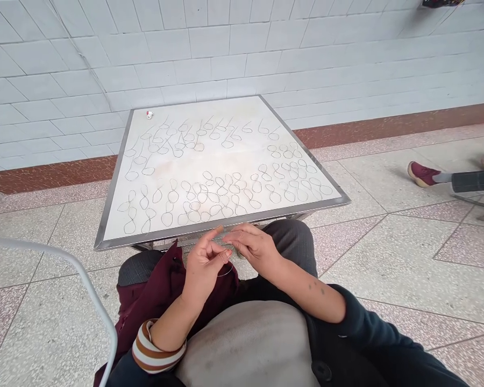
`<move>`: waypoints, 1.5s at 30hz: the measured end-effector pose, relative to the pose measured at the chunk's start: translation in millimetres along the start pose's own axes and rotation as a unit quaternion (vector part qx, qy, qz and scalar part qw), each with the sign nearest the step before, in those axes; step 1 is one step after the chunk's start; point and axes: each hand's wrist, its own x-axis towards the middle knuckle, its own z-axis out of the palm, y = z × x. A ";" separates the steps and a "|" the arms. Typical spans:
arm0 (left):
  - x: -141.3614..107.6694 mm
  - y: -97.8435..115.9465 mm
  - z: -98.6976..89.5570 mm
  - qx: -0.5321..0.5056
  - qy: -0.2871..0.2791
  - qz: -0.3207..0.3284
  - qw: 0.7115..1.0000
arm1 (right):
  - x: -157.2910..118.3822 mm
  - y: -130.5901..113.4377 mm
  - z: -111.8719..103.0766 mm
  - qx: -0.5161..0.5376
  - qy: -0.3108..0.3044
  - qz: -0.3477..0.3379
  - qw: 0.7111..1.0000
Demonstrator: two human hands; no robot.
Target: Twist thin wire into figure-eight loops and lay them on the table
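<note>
Above my lap, just off the table's near edge, both hands are close together on a thin wire loop [226, 272]. My left hand [205, 258] pinches the wire between thumb and fingers, and the loop's curve hangs below them. My right hand [252, 244] has its thumb and fingers drawn together at the wire's upper part; the fingertips partly hide it. On the white table [177, 166] lie many thin wire pieces: single loops with a straight tail [228, 144] toward the back, and figure-eight shapes [171, 200] along the front and right.
A small white-and-red object [149, 114] sits at the table's far left corner. Behind stands a white tiled wall [210, 43]. A pale curved tube [84, 274] rises at the left. Another person's shoe [422, 174] is on the floor at the right.
</note>
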 end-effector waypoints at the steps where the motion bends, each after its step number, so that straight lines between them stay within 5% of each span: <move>1: -0.3 0.2 0.4 0.008 0.003 0.002 1.000 | -0.4 0.3 0.1 -0.007 0.003 0.009 1.000; 7: -1.6 2.0 3.4 0.037 0.015 -0.002 0.999 | -1.9 -1.5 0.2 -0.069 0.005 -0.032 0.997; 15: -0.3 -0.5 1.3 0.034 0.011 0.000 0.999 | 5.2 -10.9 -8.9 -0.143 -0.105 -0.105 0.979; 22: 0.3 2.7 -0.8 -0.017 0.019 -0.013 1.000 | -1.8 -6.9 3.4 0.001 -0.003 0.016 1.000; 27: 1.2 1.4 -0.4 -0.040 0.019 -0.021 0.999 | -6.5 -5.4 12.4 -0.014 0.020 -0.006 1.000; 45: 3.4 0.6 -1.0 -0.002 -0.011 -0.027 1.000 | -2.5 -7.3 7.7 -0.148 -0.065 -0.025 0.987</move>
